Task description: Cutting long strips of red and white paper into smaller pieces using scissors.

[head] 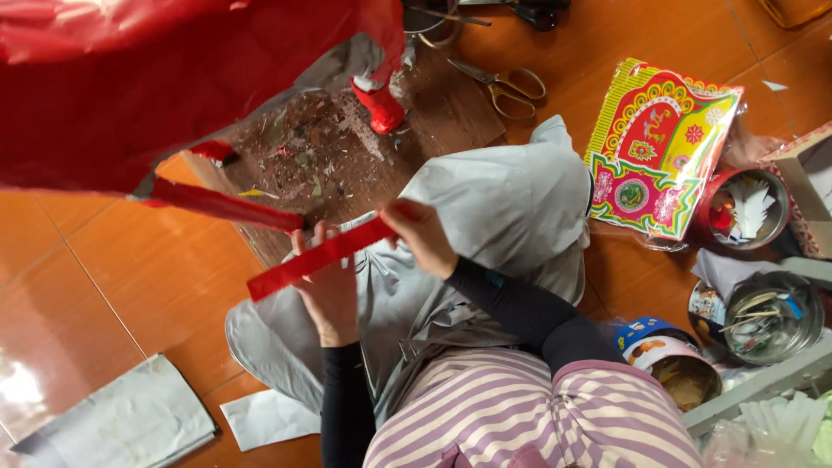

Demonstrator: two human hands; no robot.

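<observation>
A narrow red paper strip (299, 264) stretches between both hands. My left hand (328, 286) pinches its middle from below, and my right hand (420, 232) grips its upper right end. A large red sheet (130, 87) with a grey backing hangs across the upper left, its folded red edge (221, 205) reaching toward my left hand. Grey cloth (503, 208) covers my lap beneath the hands. A worn wooden board (347, 147) littered with scraps lies beyond the hands, with a red glue bottle (380, 104) on it.
Yellow-handled scissors (507, 87) lie on the orange tiled floor (113, 286). A colourful printed paper pack (659, 147) sits at right, beside a red tin (745, 208), a metal bowl of tools (771, 316) and a paste tin (680, 368). Grey paper sheets (121, 425) lie at lower left.
</observation>
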